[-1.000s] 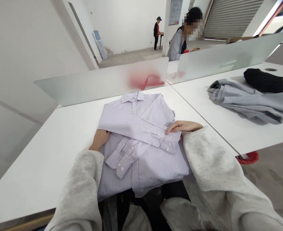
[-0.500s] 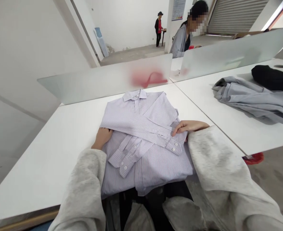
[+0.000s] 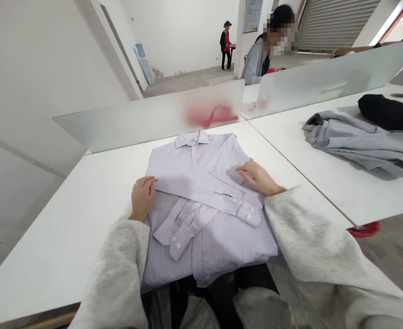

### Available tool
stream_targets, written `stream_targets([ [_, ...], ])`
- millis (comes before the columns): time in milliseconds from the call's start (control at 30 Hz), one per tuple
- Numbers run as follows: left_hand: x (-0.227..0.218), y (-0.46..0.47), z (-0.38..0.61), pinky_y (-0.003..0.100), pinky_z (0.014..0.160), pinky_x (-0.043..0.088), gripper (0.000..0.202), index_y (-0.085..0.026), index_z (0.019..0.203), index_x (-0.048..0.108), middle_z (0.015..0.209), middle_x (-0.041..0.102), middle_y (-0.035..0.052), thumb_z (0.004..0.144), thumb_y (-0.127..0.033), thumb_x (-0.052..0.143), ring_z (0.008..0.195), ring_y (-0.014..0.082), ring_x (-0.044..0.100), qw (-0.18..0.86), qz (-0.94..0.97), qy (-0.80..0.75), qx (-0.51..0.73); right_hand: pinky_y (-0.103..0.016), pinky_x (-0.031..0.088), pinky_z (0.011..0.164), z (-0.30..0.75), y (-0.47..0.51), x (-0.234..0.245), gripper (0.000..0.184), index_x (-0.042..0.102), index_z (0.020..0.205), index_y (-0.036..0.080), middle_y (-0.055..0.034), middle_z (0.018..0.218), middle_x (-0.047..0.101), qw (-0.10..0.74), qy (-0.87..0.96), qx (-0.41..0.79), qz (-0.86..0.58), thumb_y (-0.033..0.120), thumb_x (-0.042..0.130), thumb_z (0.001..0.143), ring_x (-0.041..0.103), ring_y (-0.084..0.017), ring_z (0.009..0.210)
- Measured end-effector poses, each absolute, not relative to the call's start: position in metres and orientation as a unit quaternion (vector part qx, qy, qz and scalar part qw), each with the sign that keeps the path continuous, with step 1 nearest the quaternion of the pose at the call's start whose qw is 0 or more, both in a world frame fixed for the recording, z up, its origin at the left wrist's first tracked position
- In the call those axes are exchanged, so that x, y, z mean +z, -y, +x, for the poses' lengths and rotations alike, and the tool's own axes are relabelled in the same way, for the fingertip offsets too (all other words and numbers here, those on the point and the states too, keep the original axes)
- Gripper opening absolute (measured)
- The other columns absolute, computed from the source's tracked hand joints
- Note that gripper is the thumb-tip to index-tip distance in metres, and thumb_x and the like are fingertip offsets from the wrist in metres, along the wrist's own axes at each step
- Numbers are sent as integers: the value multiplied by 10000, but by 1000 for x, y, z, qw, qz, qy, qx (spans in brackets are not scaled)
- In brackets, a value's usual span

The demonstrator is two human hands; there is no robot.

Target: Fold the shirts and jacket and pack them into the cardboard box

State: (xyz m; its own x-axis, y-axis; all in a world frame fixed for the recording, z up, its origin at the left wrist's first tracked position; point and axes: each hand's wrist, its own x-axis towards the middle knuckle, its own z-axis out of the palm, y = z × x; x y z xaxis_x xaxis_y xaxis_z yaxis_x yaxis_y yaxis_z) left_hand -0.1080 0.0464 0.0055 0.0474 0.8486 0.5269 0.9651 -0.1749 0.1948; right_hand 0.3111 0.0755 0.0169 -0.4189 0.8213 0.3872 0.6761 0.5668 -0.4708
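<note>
A striped, light purple button-up shirt (image 3: 222, 237) lies front side up on the white table, collar away from me. Both sleeves cross over its front, with the buttoned cuffs near the middle and lower right. At the shirt's left edge is my left hand (image 3: 143, 196), its fingertips by the folded sleeve, loosely bent and not gripping. Over the right side of the shirt, above the cuff, my right hand (image 3: 259, 177) has its fingers pointing left, slightly bent, with no cloth visibly pinched. The shirt's lower hem hangs over the table's near edge.
Frosted dividers (image 3: 146, 119) stand along the far side of the white table (image 3: 67, 224). On the adjoining table to the right lie a grey garment (image 3: 359, 141) and a black one (image 3: 389, 112). Beyond the dividers are a person in grey (image 3: 254, 61) and another person (image 3: 225, 45) farther back.
My right hand has let go of the sleeve cuff and moved up along the shirt's right side. My left hand has come out from under the sleeve edge, fingers now on top.
</note>
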Motion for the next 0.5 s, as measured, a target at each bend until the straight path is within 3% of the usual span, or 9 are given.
stream_targets([
  [100, -8, -53, -104, 452, 1092, 275, 488, -151, 1339, 457, 1450, 396, 106, 939, -366, 278, 1343, 251, 338, 68, -774, 604, -177, -500, 295, 1050, 293, -71, 1, 539, 516, 1310, 205, -130, 1376, 471, 203, 897, 47, -390, 527, 300, 936, 390, -292, 1285],
  [200, -22, -58, -104, 499, 1117, 196, 594, -112, 1424, 331, 1500, 300, 124, 938, -445, 259, 1389, 292, 243, 39, -787, 612, -63, -575, 192, 1084, 287, -71, -14, 672, 328, 1442, 221, -131, 1516, 243, 107, 903, 20, -415, 624, 251, 908, 185, -340, 1393],
  [300, -29, -62, -106, 490, 1129, 165, 618, -119, 1450, 279, 1512, 272, 102, 942, -468, 232, 1398, 285, 218, 47, -784, 618, -30, -571, 169, 1096, 287, -76, -24, 721, 280, 1462, 235, -137, 1528, 188, 67, 897, 26, -436, 667, 226, 887, 154, -341, 1400],
  [500, -26, -73, -105, 477, 1128, 170, 610, -130, 1451, 279, 1507, 283, 110, 944, -463, 217, 1395, 273, 234, 64, -779, 622, -33, -576, 161, 1098, 289, -99, -26, 704, 274, 1461, 268, -105, 1536, 170, 70, 895, 36, -440, 671, 231, 885, 157, -335, 1400],
])
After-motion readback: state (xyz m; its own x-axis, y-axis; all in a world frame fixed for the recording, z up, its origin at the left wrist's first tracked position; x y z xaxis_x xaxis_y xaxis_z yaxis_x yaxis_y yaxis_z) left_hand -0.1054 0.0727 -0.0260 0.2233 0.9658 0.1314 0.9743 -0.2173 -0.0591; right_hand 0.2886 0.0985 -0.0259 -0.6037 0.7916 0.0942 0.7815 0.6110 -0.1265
